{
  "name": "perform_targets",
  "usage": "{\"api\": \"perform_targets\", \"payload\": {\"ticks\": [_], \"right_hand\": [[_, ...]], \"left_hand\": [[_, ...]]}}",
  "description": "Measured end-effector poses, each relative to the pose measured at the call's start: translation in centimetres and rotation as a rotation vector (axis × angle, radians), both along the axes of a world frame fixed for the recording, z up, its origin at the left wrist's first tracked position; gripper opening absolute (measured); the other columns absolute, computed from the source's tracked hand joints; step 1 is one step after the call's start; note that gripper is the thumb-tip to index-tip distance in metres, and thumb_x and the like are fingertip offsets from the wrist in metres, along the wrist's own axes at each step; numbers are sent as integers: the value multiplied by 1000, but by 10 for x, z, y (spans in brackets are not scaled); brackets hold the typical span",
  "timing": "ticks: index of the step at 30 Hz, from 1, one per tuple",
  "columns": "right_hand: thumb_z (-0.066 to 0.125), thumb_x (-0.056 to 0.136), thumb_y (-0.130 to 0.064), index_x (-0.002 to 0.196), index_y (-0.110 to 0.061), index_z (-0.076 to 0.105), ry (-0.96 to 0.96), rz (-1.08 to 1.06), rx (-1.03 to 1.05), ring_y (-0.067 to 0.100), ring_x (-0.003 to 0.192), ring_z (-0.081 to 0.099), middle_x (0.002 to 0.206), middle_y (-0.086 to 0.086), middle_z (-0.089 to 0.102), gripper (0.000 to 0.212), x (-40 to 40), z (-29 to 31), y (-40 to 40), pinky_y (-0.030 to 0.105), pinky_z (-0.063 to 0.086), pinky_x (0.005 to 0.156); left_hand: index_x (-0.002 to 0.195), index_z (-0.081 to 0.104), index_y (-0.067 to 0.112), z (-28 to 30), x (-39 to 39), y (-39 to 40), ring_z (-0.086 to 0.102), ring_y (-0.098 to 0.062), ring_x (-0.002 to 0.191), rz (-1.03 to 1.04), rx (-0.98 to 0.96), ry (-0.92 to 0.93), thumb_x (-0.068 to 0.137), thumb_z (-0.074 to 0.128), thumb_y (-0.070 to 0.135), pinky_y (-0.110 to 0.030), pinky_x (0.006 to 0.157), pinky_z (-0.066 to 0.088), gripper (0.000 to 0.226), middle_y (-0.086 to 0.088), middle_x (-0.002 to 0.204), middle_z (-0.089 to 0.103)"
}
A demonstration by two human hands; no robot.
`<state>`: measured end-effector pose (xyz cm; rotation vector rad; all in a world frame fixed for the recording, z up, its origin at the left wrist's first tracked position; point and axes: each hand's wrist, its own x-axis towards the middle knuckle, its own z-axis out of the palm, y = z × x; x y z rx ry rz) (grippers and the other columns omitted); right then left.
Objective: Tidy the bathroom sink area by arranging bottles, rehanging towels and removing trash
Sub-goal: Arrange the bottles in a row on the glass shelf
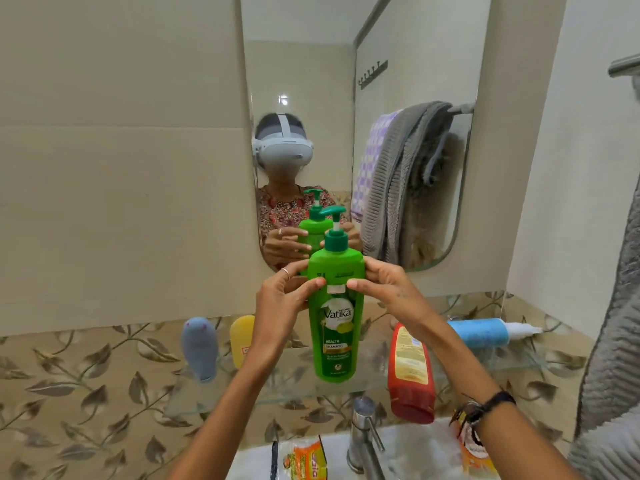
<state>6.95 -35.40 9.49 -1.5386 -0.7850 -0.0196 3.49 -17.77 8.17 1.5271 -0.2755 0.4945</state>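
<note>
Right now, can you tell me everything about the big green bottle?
The green shampoo bottle looks like shiny plastic, tall with rounded shoulders and a darker green pump on top. Its label reads Vatika Health Shampoo. It stands upright at the middle of the glass shelf, below the mirror, which reflects it. The left hand and right hand grip its upper part from either side, thumbs on the front.

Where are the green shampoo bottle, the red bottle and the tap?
green shampoo bottle (pixel 337 323): head view, front label.
red bottle (pixel 411 372): head view, middle of body.
tap (pixel 362 434): head view, upright steel stem.
</note>
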Motion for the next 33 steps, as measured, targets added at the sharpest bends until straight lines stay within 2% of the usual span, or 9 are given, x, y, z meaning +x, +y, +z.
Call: {"api": "perform_targets", "payload": {"ticks": [3, 6, 14, 18, 21, 24, 27, 30, 33], "right_hand": [[52, 88, 2, 126, -6, 52, 16, 22, -12, 10, 106, 64, 118, 11, 64, 39, 11, -2, 3, 19, 51, 84], [50, 88, 4, 128, -2, 49, 29, 37, -22, 9, 105, 63, 119, 12, 63, 40, 20, -5, 7, 20, 51, 87], [49, 89, 4, 122, -13, 51, 40, 78, -25, 3, 103, 63, 117, 7, 62, 38, 36, -15, 17, 16, 50, 84], [50, 89, 2, 120, -19, 52, 44, 87, -28, 3, 105, 62, 117, 2, 63, 37, 36, -17, 19, 15, 50, 85], [51, 89, 2, 123, -16, 51, 42, 61, -30, 6, 108, 61, 121, 6, 61, 38, 31, -16, 19, 19, 49, 90], [57, 87, -3, 132, -12, 47, -30, -51, -89, 11, 119, 55, 129, 6, 58, 46, 20, -16, 14, 24, 45, 99], [61, 87, -14, 132, -21, 49, -202, -315, -204, 3, 116, 54, 126, -6, 58, 48, 5, -27, -4, 13, 43, 97], [60, 87, -12, 119, -23, 61, -313, -595, -278, 3, 98, 58, 111, -9, 63, 34, -11, -54, -36, 1, 38, 85], [56, 88, -4, 113, -16, 64, -220, -831, -346, 16, 103, 61, 112, 3, 65, 29, -27, -96, -63, 25, 48, 92]], "left_hand": [[110, 66, 19, -2, 6, 3, 71, -16, 88, 39, -5, 8, 81, 66, 10, -28, 75, 59, 31, -7, 95, 75], [103, 68, 27, -4, 10, 7, 72, -10, 85, 49, 1, 10, 81, 66, 7, -22, 68, 58, 30, 6, 87, 76], [93, 67, 39, -9, 14, 14, 71, -3, 83, 78, 26, -3, 81, 67, 9, -13, 64, 54, 32, 14, 82, 76], [95, 67, 41, -13, 16, 16, 70, -5, 89, 101, 46, -25, 82, 66, 12, -15, 67, 54, 32, 14, 89, 76], [109, 62, 38, -18, 11, 11, 67, -3, 98, 204, 109, -92, 83, 66, 15, -16, 75, 54, 36, 16, 104, 70], [123, 50, 32, -26, 1, -1, 61, 2, 98, 451, 178, -184, 83, 66, 14, -8, 78, 51, 48, 12, 113, 59], [116, 53, 26, -41, -12, -10, 55, 0, 90, 631, 284, -374, 83, 66, 15, -9, 78, 47, 37, 5, 103, 56], [97, 61, 16, -64, -18, -26, 57, -2, 81, 466, 604, -524, 85, 60, 16, -12, 70, 49, 12, -2, 90, 66], [105, 65, 10, -83, -9, -54, 65, -11, 91, 190, 847, -431, 83, 60, 5, -24, 76, 55, 23, -8, 102, 70]]}}
